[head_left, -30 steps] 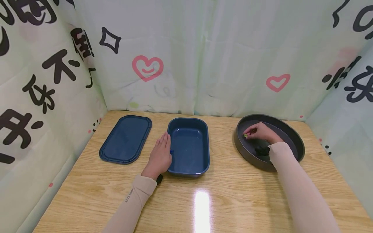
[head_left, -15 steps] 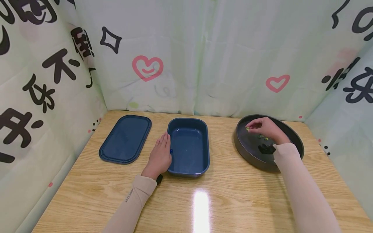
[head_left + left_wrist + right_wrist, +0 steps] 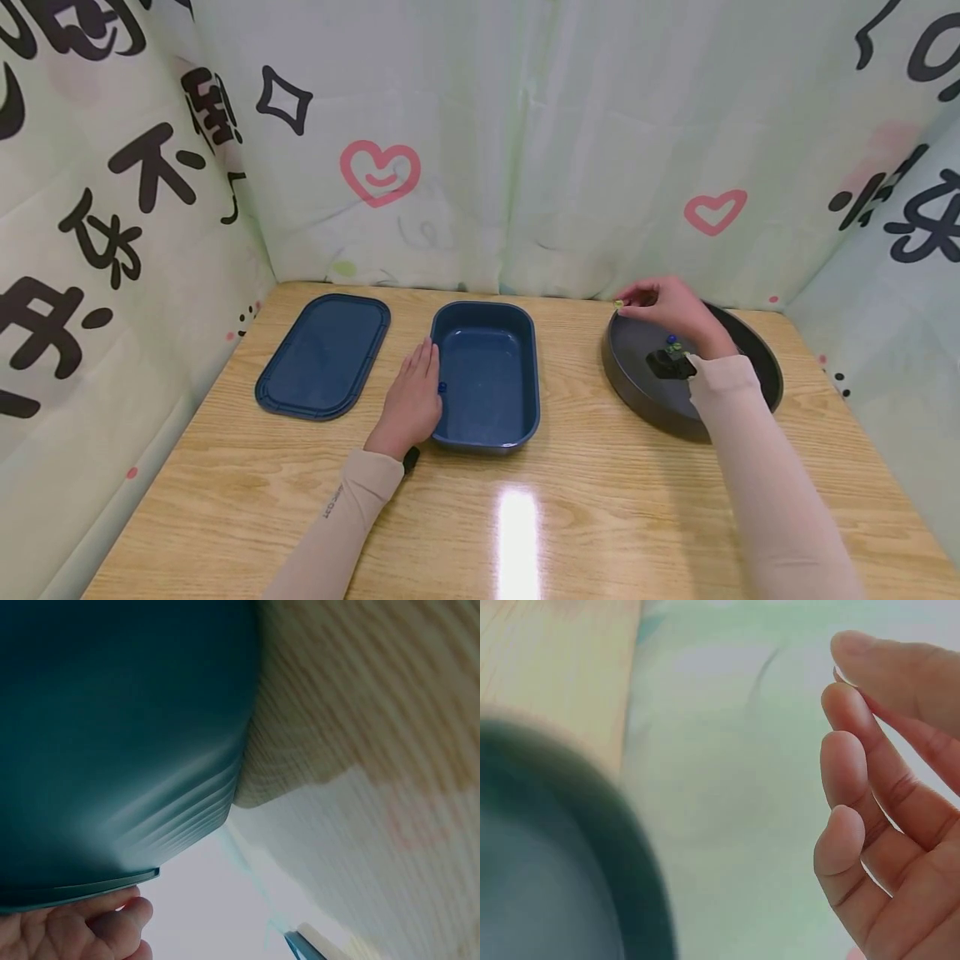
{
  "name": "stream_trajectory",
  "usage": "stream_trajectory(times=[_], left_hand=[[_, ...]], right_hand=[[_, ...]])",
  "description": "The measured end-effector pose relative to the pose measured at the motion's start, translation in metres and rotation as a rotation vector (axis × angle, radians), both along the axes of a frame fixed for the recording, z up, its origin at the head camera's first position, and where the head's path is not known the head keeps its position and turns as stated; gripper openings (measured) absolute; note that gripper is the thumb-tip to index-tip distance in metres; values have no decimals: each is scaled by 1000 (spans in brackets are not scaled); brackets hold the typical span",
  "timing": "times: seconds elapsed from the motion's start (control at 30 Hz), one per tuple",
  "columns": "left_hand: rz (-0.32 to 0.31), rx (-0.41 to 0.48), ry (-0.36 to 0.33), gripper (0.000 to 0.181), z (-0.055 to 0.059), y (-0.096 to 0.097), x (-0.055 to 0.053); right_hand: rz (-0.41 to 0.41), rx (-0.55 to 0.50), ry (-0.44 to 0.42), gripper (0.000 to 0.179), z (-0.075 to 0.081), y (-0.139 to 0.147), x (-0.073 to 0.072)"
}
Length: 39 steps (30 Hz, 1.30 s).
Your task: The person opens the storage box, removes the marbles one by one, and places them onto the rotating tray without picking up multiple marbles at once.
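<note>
Pale curtain [image 3: 585,167] behind and to both sides, printed with pink hearts [image 3: 345,167] and black lettering [image 3: 142,152]. Wood-grain desk [image 3: 600,517] before it, a strip of glare near the front edge of view. Three vessels and covers in a row, left to right: blue lid [image 3: 326,358], lying flat; blue box [image 3: 491,392], upright, well apart from the next; dark round pan [image 3: 633,346]. Left hand [image 3: 405,402] set along the box's left rim, fingers straight and side by side, touching it; grip flat rather than closed. Left wrist view shows the box's outer wall, ribbed toward one corner, with fingertips at the rim. Small blue spot [image 3: 442,387] just beside that hand, at the box's inner left edge; cannot tell what it is. Right hand [image 3: 672,312] over the far left part of the pan; grip narrow, thumb and finger pinching a small green piece [image 3: 618,305] at the pan's far left rim, as the head view has it. In the right wrist view thumb and index tip meet, the hand clear of the rim, the piece hidden. More pieces on the pan floor under the hand: one blue bead [image 3: 671,339], some green bits [image 3: 674,347] beside it, too small to count. Long pale sleeves [image 3: 772,467] on both arms.
</note>
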<state>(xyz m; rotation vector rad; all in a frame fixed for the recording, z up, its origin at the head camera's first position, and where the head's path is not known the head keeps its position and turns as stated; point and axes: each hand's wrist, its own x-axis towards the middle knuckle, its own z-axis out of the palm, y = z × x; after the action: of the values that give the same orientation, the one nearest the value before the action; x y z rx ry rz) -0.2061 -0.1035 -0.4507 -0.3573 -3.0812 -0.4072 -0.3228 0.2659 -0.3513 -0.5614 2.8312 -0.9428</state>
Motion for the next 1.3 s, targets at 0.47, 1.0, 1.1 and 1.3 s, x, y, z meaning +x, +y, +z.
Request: stream_trajectory(times=[0.47,1.0,1.1,1.3], left_hand=[[3,-6,-2,62,0,0,-1],[7,-1,-9,62,1,0,-1],[6,0,-7,62,1,0,-1],[10,-7,-23,62,1,1,-2]], right_hand=[[118,-99,68,21,6,-67,-8],[220,-236,-57,22,-23,-145,-12],[233,-255,-106,24,-29,-159,-11],[288,-247,-119,27,-43,-182,-12]])
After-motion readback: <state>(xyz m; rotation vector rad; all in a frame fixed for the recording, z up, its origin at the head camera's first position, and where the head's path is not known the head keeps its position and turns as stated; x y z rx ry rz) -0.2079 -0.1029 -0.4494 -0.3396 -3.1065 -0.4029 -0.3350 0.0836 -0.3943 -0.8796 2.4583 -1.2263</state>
